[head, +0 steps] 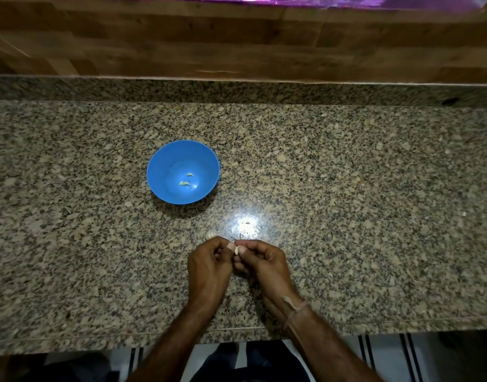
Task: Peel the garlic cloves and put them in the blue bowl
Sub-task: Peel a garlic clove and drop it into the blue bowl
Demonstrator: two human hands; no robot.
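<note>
Bowl (165, 186) ahead and to the left of both hands, well apart, nearer the left one; two peeled cloves (185, 183) inside. Unpeeled garlic (211, 234) just beyond the left knuckles. Left hand (209, 267) curled, pinching clove (236, 250), long axis roughly pointing away. Right hand (264, 261) curled, pinching the same clove. Likely drop path: forward-left.

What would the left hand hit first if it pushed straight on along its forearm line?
Probably the pale garlic piece lying on the counter just beyond the left hand; height gap unclear. The blue bowl sits left of that line.
</note>
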